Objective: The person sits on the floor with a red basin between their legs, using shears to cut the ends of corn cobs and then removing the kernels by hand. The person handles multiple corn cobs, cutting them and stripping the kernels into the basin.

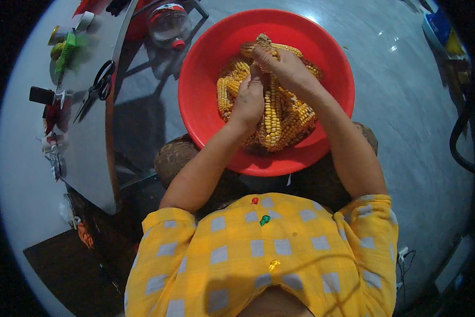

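Observation:
A wide red plastic basin [200,85] rests against the person's knees and holds several yellow corn cobs [272,121], some dried brown bits among them. Over the heap, my left hand [248,104] is closed around the lower part of a corn cob, thumb pointing away from me. My right hand [289,70] grips the same cob higher up, its fingers curled over the top. Most of this held cob [263,39] is hidden by the hands; its rough brownish end sticks out beyond them.
On the left, a table [91,158] bears black-handled scissors [97,85], a green item [66,51] and a dark phone-like object [41,95]. A large clear bottle with a red cap [169,25] is beside the basin. A black hose or cable [457,138] curves at the right.

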